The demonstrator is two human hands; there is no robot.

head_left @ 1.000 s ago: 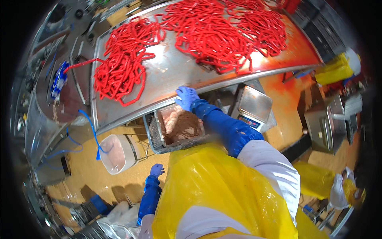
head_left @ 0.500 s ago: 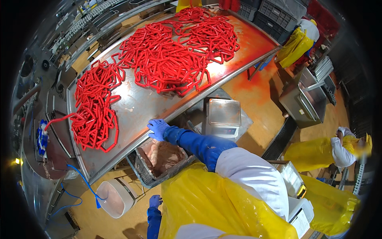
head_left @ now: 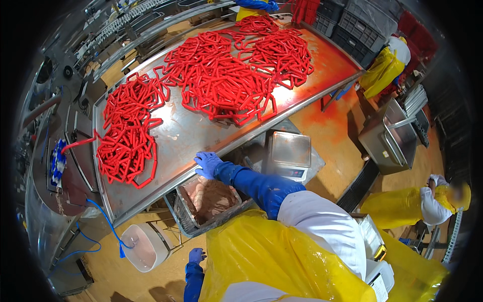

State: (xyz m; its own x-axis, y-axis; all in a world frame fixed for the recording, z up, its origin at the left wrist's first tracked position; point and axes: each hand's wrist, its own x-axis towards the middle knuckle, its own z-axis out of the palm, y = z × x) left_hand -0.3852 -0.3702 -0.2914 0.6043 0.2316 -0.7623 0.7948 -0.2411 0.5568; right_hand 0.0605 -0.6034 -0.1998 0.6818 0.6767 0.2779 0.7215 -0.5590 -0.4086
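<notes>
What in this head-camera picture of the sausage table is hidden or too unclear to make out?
- Right hand: rests on the steel table edge; the palm faces down, so whether it grips anything is hidden.
- Left hand: small, low in the frame; the yellow apron crowds it, so its fingers are unclear.
- Meat tray: its far end lies under the table.
- White bucket: contents too blurred to tell.

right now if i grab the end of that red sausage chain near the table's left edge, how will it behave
The red sausage chain would likely trail floppy, since it lies in loose loops of joined links. It may drag neighbouring links, being tangled in a pile. The steel table looks shiny and wet, so links probably slide easily. Your right hand rests at the table edge.
</notes>
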